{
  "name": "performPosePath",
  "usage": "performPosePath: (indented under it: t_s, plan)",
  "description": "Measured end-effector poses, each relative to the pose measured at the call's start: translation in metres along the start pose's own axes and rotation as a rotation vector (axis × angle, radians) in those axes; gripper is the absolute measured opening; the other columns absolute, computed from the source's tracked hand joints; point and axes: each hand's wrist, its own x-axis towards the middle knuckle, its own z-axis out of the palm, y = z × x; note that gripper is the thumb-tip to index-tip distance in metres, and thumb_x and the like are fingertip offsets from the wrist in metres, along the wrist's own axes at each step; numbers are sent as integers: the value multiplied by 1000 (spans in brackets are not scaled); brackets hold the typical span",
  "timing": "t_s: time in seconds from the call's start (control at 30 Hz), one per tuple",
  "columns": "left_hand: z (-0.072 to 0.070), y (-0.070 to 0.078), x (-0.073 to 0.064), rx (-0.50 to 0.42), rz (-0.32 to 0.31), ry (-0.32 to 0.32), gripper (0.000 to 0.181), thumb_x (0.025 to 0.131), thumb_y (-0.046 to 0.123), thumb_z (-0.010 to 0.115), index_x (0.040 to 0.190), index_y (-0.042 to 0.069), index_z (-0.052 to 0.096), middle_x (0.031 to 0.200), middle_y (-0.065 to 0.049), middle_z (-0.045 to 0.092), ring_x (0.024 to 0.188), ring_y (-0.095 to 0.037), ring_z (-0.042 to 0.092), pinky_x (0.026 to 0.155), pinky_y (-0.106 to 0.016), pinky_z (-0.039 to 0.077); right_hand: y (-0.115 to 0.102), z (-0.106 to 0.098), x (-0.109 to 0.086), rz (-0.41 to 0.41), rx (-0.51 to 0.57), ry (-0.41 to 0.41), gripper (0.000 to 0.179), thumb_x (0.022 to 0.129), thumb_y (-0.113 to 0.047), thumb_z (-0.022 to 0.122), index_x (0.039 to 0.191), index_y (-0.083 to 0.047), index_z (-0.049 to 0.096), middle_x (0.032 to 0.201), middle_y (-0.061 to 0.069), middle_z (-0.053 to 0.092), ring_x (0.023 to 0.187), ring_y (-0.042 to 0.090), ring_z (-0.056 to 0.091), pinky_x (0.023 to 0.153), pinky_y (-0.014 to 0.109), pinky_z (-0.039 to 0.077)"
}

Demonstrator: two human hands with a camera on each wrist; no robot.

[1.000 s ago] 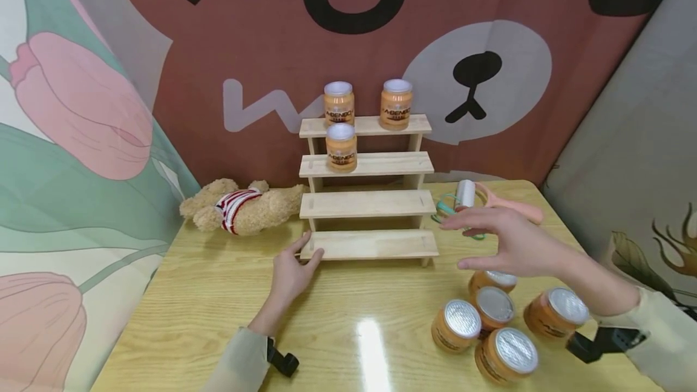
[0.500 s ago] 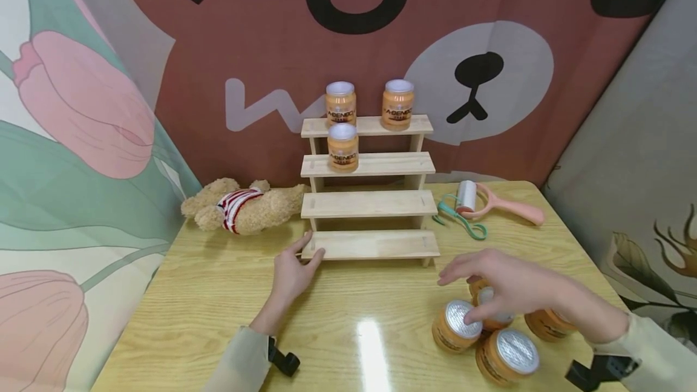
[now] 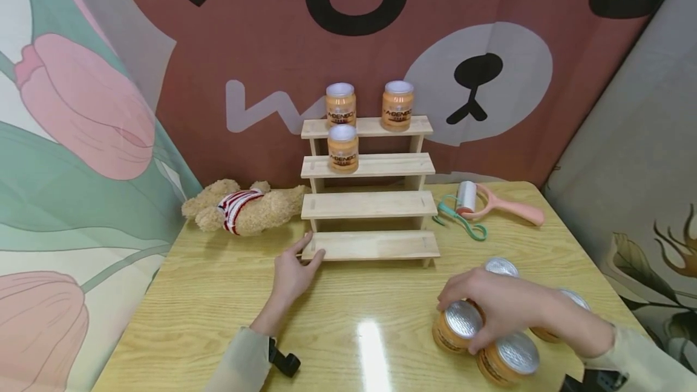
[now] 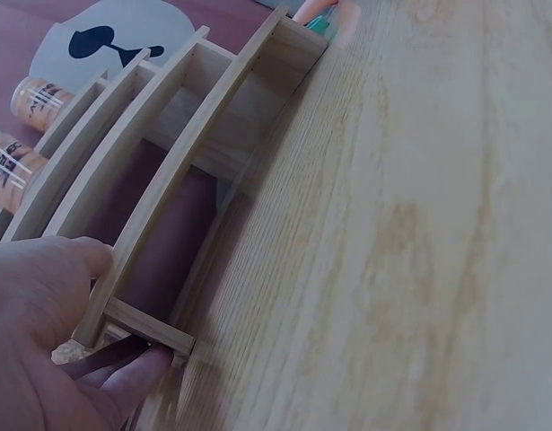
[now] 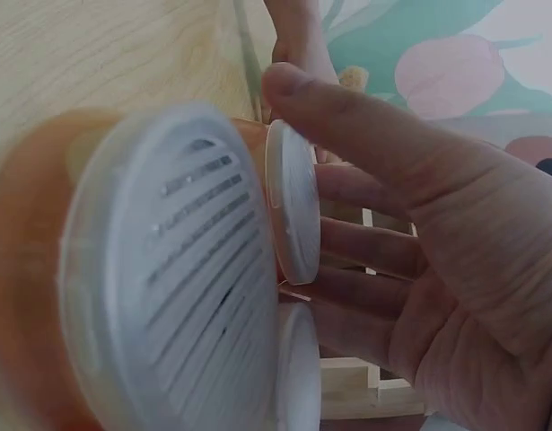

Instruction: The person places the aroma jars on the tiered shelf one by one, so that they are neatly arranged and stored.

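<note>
My left hand [image 3: 291, 274] grips the left end of the lowest step of a four-tier wooden display stand [image 3: 376, 245]; in the left wrist view, the thumb lies on the step and the fingers reach under it. At the right front, my right hand [image 3: 501, 301] has its thumb and fingers around an orange jar [image 3: 449, 334] with a silvery lid, still on the table. The right wrist view shows that jar's lid [image 5: 295, 202] between thumb and fingers, with a larger ridged lid [image 5: 181, 269] close to the camera.
Several more jars stand around the right hand, including a front jar [image 3: 514, 356]. Three jars stand on the upper steps, one of them a top-right jar [image 3: 397, 107]. A plush toy [image 3: 256, 207] lies left of the stand; a pink-handled roller [image 3: 512, 205] and green scissors [image 3: 463, 222] lie right.
My right hand has come down and toward the front from above the table onto the jar cluster, and its fingers have closed around the left jar. The left hand stays on the stand.
</note>
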Motion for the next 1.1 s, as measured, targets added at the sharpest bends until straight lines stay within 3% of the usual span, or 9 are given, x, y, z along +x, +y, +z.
performPosePath:
  t_s: [0.17, 0.33, 0.6, 0.73, 0.87, 1.1]
  plan:
    - [1, -1, 0, 2, -1, 1, 56, 97, 28, 81, 148, 11, 65, 146, -16, 66, 102, -30, 78, 82, -41, 65, -4, 0, 2, 69, -50, -78, 59, 76, -34, 97, 130, -30, 72, 127, -19, 68, 117, 2, 64, 92, 33, 58]
    - [1, 0, 0, 1, -9, -10, 56, 98, 29, 80, 148, 12, 64, 147, -17, 66, 105, -31, 78, 83, -41, 65, -1, 0, 4, 26, -88, -75, 53, 81, -31, 95, 128, -26, 73, 125, -20, 69, 115, 0, 65, 92, 32, 59]
    - [0, -1, -1, -8, -3, -5, 55, 98, 28, 80, 148, 11, 64, 148, -16, 65, 113, -32, 75, 86, -42, 65, 6, -12, 5, -3, -11, -63, 49, 87, -31, 90, 131, -29, 70, 128, -16, 71, 114, 2, 66, 89, 27, 59]
    - [0, -2, -2, 4, -11, -2, 55, 97, 28, 80, 148, 11, 65, 148, -15, 65, 104, -28, 77, 84, -40, 65, 9, -25, 8, -8, 8, -43, 49, 89, -30, 89, 134, -27, 69, 130, -12, 72, 116, 3, 66, 89, 27, 59]
    - [1, -1, 0, 10, -13, -5, 55, 98, 29, 80, 148, 12, 64, 148, -15, 65, 94, -25, 78, 81, -38, 65, 12, -42, 12, -19, -56, -14, 50, 91, -30, 87, 137, -25, 69, 132, -10, 72, 119, 7, 67, 93, 30, 60]
    - [1, 0, 1, -9, -5, 0, 55, 97, 27, 80, 147, 10, 65, 148, -16, 65, 114, -33, 75, 87, -40, 65, 13, -69, 22, -31, -157, 37, 54, 84, -23, 92, 134, -20, 71, 131, -12, 73, 117, 6, 68, 95, 33, 60]
